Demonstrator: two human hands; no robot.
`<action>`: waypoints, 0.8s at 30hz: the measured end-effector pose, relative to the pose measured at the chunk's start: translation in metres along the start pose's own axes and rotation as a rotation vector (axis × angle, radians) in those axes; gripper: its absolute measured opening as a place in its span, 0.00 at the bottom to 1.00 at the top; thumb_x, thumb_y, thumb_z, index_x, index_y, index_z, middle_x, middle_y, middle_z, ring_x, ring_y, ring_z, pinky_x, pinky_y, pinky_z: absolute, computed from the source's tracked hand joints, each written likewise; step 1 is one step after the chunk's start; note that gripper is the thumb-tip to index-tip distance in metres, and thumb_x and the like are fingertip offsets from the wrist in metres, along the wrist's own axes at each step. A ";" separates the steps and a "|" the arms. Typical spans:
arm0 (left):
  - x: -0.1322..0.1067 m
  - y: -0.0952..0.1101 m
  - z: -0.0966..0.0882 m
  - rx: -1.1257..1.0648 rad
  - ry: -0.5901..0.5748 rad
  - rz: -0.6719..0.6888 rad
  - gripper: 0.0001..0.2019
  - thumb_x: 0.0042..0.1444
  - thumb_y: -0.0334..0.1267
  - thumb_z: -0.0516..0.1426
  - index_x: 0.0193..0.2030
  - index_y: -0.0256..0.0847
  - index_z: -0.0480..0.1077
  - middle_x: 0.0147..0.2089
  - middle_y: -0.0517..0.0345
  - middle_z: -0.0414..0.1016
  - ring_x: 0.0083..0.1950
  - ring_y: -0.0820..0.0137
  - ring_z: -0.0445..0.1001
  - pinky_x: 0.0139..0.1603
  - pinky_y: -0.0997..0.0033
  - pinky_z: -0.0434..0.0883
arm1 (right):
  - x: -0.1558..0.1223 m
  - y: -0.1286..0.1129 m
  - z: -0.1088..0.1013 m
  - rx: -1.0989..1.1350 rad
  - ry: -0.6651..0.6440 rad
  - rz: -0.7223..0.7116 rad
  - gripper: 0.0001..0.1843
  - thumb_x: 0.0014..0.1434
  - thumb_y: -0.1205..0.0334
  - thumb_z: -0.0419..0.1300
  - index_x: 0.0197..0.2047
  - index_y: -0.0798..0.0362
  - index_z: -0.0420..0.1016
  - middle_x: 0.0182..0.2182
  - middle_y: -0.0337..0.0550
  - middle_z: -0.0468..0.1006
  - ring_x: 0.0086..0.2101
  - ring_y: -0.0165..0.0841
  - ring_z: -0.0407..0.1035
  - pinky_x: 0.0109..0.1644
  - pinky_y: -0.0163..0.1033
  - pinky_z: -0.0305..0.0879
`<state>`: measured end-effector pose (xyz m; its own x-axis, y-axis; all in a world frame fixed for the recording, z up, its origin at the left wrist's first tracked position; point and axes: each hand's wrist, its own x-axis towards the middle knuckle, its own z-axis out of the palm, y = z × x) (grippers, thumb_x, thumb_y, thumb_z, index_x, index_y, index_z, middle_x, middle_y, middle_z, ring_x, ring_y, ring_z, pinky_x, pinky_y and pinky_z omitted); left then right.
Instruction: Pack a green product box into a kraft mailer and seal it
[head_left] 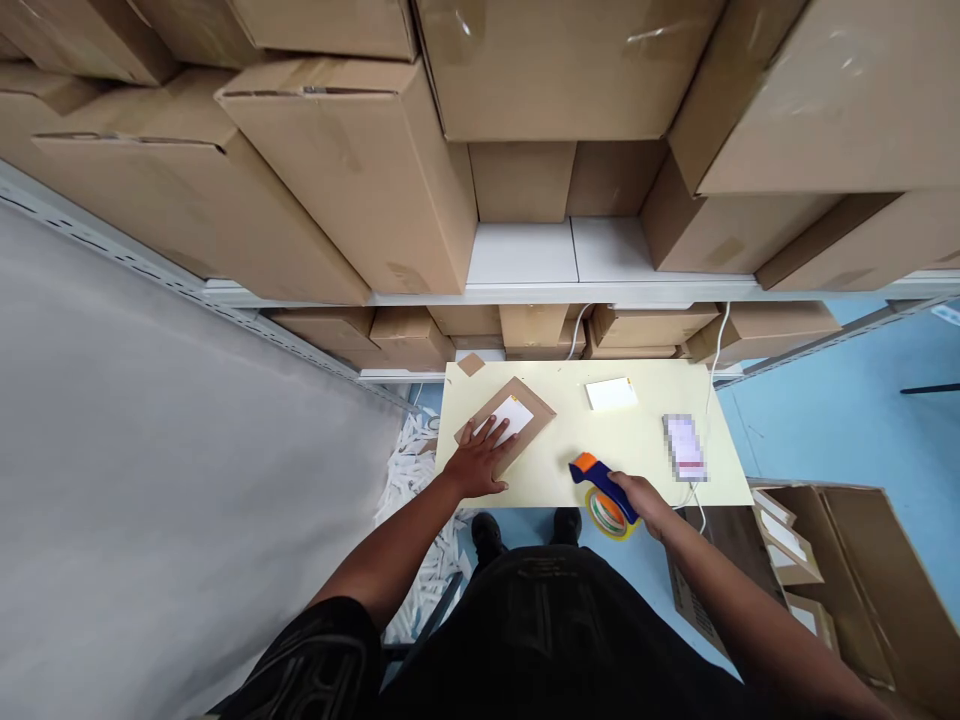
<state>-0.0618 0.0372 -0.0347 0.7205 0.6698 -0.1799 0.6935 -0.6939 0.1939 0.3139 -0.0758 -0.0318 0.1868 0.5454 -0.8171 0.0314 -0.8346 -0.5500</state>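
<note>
My left hand lies with spread fingers on a flat brown cardboard box, partly over the white label on its top. The box is turned at an angle on the pale yellow table. My right hand is wrapped around the handle of a blue and orange tape dispenser, held near the table's front edge, apart from the box. A roll of yellowish tape sits in the dispenser. Between the box and a blurred phone-like item lies a white stack of labels.
Shelves packed with cardboard boxes rise behind the table. A large open carton at the right holds several labelled packages. White paper strips are heaped on the floor at left. A white cable hangs over the table's right side.
</note>
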 end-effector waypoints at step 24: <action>0.023 0.055 -0.012 0.013 -0.241 -0.306 0.48 0.51 0.33 0.60 0.79 0.40 0.47 0.82 0.44 0.27 0.81 0.44 0.26 0.75 0.35 0.35 | 0.006 -0.054 -0.052 -0.709 0.509 -0.872 0.30 0.70 0.36 0.46 0.32 0.50 0.71 0.26 0.48 0.76 0.29 0.41 0.69 0.33 0.40 0.55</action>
<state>-0.0075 0.0177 -0.0171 0.4598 0.7660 -0.4492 0.8754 -0.4760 0.0842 0.3645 -0.0310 0.0023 0.1923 0.9810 0.0240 0.8330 -0.1503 -0.5325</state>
